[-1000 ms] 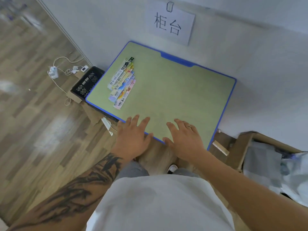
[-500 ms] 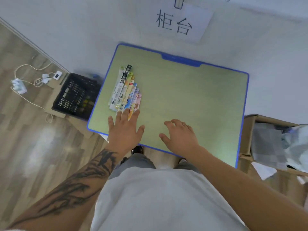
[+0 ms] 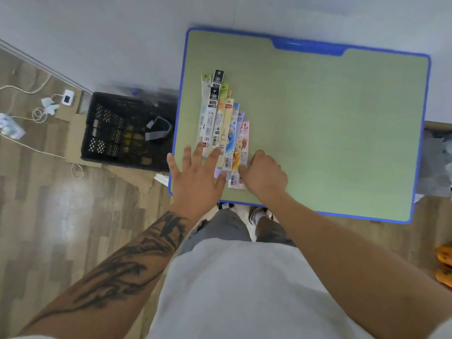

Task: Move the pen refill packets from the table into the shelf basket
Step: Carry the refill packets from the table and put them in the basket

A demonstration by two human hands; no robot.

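Head view: packets between hands.

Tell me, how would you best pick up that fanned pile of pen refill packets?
Probably by the near ends, from both sides. The pen refill packets lie flat, long and overlapping, so the left hand and right hand could squeeze the fan together and lift it as one bundle.

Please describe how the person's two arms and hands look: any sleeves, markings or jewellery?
Both forearms are bare, with no sleeves reaching them. The left forearm carries a large black tattoo with jagged, brush-like strokes, running up to the wrist. The left hand shows no ring or watch. The right forearm is unmarked. On the right hand any ring is too small to confirm here.
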